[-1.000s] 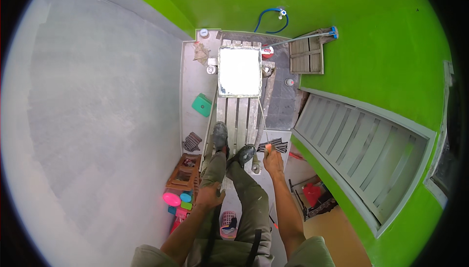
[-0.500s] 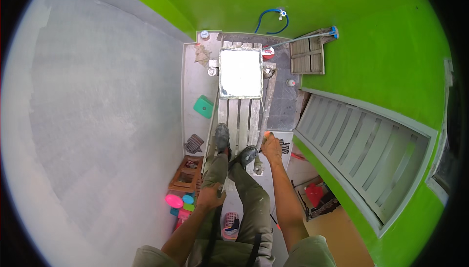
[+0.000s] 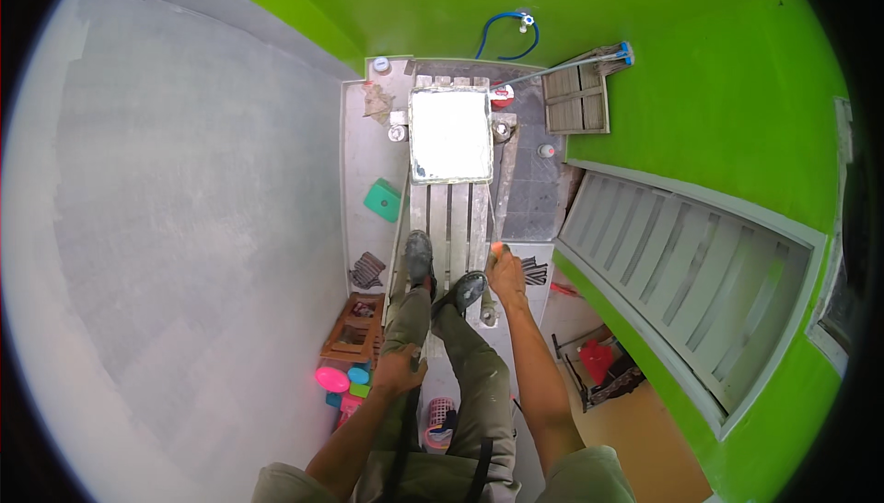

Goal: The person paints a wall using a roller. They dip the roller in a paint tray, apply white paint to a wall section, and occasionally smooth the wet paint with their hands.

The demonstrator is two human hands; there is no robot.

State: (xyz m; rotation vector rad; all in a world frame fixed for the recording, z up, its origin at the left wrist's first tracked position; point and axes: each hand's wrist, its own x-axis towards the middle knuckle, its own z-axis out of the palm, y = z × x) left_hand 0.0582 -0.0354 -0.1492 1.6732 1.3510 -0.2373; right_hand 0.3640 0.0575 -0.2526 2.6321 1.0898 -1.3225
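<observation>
My right hand [image 3: 506, 279] is closed, held out beyond my right knee. An orange tip [image 3: 499, 249] pokes out of its grip; the rest of that thing is hidden in the fingers. My left hand [image 3: 399, 370] rests by my left knee with its fingers curled. Something small and dark shows at its fingertips, too little to name. My shoes [image 3: 419, 257] stand on a narrow slatted wooden platform [image 3: 440, 208]. At the platform's far end lies a square tray or board [image 3: 451, 135], bright white on top with a stained rim. Neither hand touches it.
A grey, patchily coated wall [image 3: 203, 227] rises at the left, a green wall [image 3: 718, 89] at the right with a white slatted frame [image 3: 681, 282]. Below are a green box [image 3: 382, 200], a brown wooden rack [image 3: 354, 326], a pink basket [image 3: 440, 416] and a long pole [image 3: 562, 69].
The view has shifted very slightly, and my right hand is a little farther forward and left. My left hand and my feet hold their places.
</observation>
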